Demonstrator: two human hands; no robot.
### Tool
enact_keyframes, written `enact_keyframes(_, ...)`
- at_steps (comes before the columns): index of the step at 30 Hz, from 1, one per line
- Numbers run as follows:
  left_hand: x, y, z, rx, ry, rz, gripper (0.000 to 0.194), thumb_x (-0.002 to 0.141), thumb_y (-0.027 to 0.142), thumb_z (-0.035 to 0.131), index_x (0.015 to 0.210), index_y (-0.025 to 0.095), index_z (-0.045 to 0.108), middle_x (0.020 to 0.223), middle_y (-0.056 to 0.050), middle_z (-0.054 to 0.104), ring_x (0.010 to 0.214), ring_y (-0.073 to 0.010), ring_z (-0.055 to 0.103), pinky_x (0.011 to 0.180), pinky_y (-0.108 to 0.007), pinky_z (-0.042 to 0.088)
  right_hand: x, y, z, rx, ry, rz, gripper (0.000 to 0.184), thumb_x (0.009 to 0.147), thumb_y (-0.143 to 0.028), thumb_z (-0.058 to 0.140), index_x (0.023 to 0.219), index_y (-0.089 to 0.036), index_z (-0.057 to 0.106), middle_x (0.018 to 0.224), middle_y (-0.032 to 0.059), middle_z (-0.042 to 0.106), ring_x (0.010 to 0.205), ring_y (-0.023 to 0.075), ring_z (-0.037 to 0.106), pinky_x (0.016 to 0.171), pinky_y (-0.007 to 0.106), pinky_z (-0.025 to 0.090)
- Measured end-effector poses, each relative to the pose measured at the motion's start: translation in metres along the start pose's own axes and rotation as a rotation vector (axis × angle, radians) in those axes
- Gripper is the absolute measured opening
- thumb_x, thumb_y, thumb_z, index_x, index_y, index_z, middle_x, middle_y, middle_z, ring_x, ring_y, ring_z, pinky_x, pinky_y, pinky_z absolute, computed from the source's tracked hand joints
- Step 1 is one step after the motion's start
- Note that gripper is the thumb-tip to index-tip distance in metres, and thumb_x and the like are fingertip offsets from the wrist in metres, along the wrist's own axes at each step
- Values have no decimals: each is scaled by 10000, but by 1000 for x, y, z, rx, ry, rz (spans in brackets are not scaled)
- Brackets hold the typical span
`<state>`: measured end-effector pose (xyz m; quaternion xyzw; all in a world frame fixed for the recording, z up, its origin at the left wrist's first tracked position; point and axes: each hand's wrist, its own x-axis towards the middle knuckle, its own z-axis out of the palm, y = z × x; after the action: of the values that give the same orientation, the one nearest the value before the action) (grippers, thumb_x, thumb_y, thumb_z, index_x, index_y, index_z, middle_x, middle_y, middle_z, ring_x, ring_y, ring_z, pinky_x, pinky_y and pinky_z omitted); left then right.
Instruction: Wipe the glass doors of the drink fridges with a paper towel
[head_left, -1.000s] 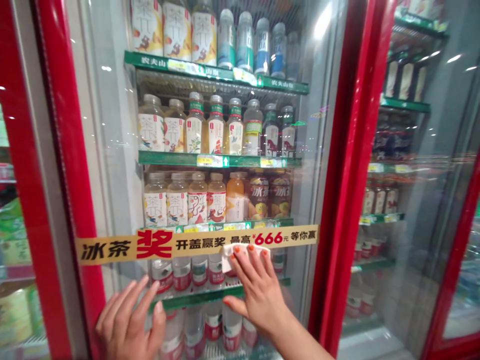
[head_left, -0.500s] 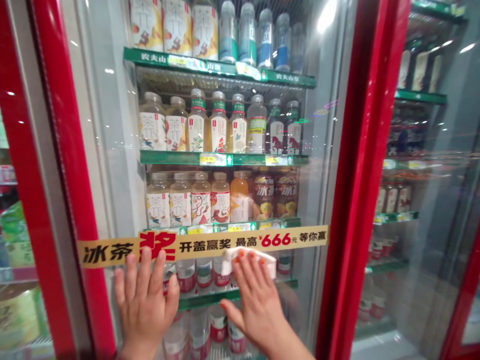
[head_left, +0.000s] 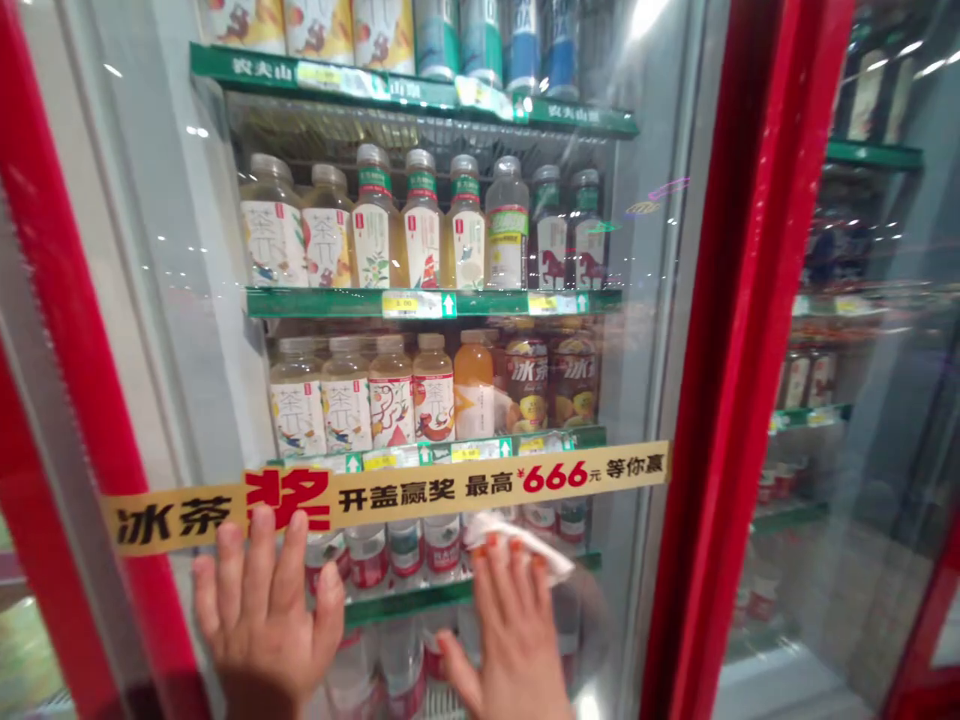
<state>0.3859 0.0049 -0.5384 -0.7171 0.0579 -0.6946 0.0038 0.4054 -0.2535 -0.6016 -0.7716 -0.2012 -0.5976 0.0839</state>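
The thin white wipe [head_left: 525,537], cloth or paper, I can't tell which, is under the fingertips of my right hand [head_left: 517,625]. It is on the clear glass door [head_left: 634,350], just below a long, flat, pale yellow strip [head_left: 457,490] with black and red writing. My right hand is flat, not clenched. My left hand [head_left: 266,615] is spread out near the strip's red part; I can't tell if it touches the glass. Behind the glass, clear plastic bottles [head_left: 375,235] with white labels stand on green-edged shelves [head_left: 337,302].
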Motion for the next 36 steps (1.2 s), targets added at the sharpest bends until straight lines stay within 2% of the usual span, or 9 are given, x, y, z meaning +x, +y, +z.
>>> enact_keyframes(3, 0, 3, -1, -3, -21, -2, 882, 950, 234, 689, 1745, 220, 308, 1845, -88, 243, 1729, -333, 196, 1441, -570, 143, 8, 71, -21, -5, 26, 411, 845, 1078, -451, 460, 1788, -202, 76, 1852, 134, 136, 1732, 384, 141, 1299, 798, 312)
enact_keyframes(5, 0, 5, -3, -3, -44, -33, 905, 947, 218, 698, 1753, 231, 287, 1851, -77, 223, 1733, -331, 181, 1448, -565, 133, 13, 70, -22, 53, 71, 546, 787, 1108, -437, 372, 1787, -197, 55, 1862, 147, 85, 1733, 397, 129, 1293, 839, 256)
enact_keyframes(11, 3, 4, -6, 0, -67, -20, 900, 959, 215, 681, 1757, 237, 266, 1854, -74, 203, 1733, -348, 171, 1439, -617, 143, -30, -57, 17, 139, 119, 114, 811, 976, -407, 484, 1746, -202, 335, 1675, 43, 554, 1703, 309, 284, 1334, 641, 372)
enact_keyframes(13, 4, 5, -6, -7, -53, -15, 886, 962, 208, 676, 1753, 225, 278, 1850, -80, 215, 1732, -345, 179, 1436, -613, 149, -36, -40, 14, 107, 96, 127, 811, 978, -385, 525, 1749, -220, 332, 1702, 43, 529, 1699, 309, 293, 1336, 601, 385)
enact_keyframes(18, 2, 7, -3, -27, -16, -43, 871, 966, 235, 670, 1749, 278, 291, 1842, -53, 251, 1723, -343, 217, 1423, -633, 173, 20, 68, -19, 91, 72, 584, 792, 1120, -497, 397, 1790, -295, 26, 1873, 171, 26, 1714, 487, 133, 1234, 893, 266)
enact_keyframes(21, -1, 6, -2, -33, -5, -54, 857, 971, 248, 664, 1745, 297, 299, 1839, -43, 264, 1723, -325, 218, 1425, -606, 173, 57, 39, -20, 124, 65, 440, 808, 1119, -559, 357, 1789, -258, 18, 1866, 165, 120, 1728, 428, 127, 1280, 839, 238)
enact_keyframes(26, 1, 6, -4, -57, -31, -73, 844, 992, 246, 643, 1749, 309, 275, 1846, -39, 240, 1733, -305, 187, 1427, -604, 140, 54, -19, -21, 147, -103, -156, 923, 1002, -695, 581, 1760, -256, 288, 1717, -6, 517, 1671, 259, 349, 1347, 429, 365)
enact_keyframes(32, 4, 11, -5, -62, -33, -77, 870, 984, 247, 675, 1753, 292, 272, 1852, -36, 225, 1740, -279, 154, 1439, -545, 103, 64, 99, -43, 61, 36, 521, 802, 1133, -528, 374, 1783, -288, -30, 1870, 165, 49, 1728, 449, 83, 1262, 879, 218)
enact_keyframes(36, 3, 11, -5, -53, -45, -75, 879, 975, 231, 688, 1752, 275, 278, 1849, -55, 229, 1740, -280, 157, 1440, -533, 105, 75, 32, -26, 100, -25, 344, 846, 1118, -548, 406, 1786, -202, 19, 1864, 178, 105, 1741, 401, 5, 1326, 819, 137)
